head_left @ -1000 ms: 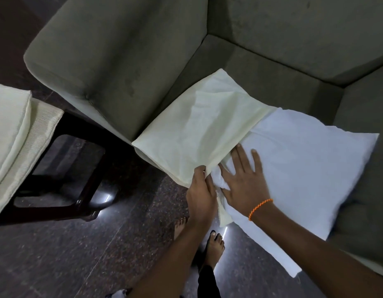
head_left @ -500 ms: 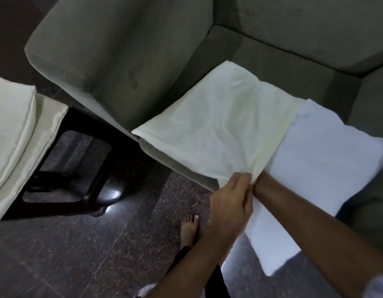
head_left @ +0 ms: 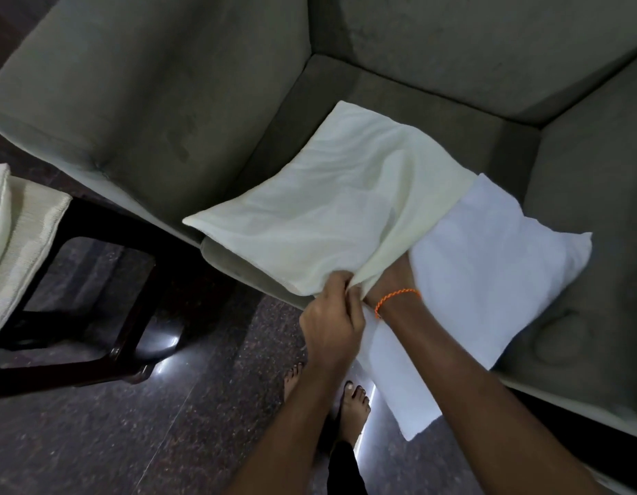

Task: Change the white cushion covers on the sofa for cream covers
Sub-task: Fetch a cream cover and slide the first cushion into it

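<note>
Head view, looking down on a grey sofa (head_left: 149,101) corner. I see the cream cover (head_left: 320,209) lying flat on the seat, its open mouth turned toward the near edge, and just right of it the white cushion (head_left: 488,266), which rests partly on the seat and overhangs the near edge. The left hand (head_left: 331,323) pinches the near hem of the cream cover with curled fingers, lifting the upper layer. The right hand (head_left: 388,280) has gone into the opening up to the wrist, where an orange thread bracelet (head_left: 397,298) shows; its fingers are covered by cloth, so I cannot tell whether they are spread or curled. I judge the work to be at the insertion step: the cushion appears stripped to a plain white surface, the cream cover is opened, but the cushion is not yet inside it. What is left, as I read it, is feeding the cushion in, seating its corners and closing the mouth. More cream fabric (head_left: 9,223) lies folded on a dark wooden stool (head_left: 95,316) at far left, suggesting further covers to fit. Bare feet (head_left: 345,394) stand on the polished dark floor (head_left: 131,423).
</note>
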A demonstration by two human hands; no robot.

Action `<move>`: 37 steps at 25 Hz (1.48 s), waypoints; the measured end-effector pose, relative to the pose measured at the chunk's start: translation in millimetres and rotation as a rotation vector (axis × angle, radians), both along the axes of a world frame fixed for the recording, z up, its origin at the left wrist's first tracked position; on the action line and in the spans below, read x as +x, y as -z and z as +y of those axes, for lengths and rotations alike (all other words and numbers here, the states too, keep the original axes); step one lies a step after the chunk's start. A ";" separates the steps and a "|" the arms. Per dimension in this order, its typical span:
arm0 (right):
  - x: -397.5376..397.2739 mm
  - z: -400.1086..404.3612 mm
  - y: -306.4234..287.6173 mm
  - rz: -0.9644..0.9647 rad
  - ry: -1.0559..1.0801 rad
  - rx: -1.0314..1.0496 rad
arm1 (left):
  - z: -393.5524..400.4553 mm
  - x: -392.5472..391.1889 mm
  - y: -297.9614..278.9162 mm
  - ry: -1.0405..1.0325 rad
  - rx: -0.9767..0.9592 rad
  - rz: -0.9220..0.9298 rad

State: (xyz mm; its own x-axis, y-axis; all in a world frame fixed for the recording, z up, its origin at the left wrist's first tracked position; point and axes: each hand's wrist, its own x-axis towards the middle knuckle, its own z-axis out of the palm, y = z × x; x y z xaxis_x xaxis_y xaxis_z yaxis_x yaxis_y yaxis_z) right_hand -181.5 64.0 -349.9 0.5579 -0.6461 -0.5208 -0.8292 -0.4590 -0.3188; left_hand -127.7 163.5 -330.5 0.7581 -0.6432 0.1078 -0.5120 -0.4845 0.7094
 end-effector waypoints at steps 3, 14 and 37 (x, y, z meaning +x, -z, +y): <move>2.6 -9.3 -25.5 -0.274 -0.230 -0.578 | -2.8 12.1 2.4 -0.039 0.067 -0.016; -55.5 -100.8 -67.7 0.079 0.395 -0.145 | -78.9 19.2 -29.9 0.195 0.189 -0.280; 5.0 -107.9 -10.3 -0.231 0.497 -0.700 | -145.9 37.6 -17.7 0.620 0.070 -0.192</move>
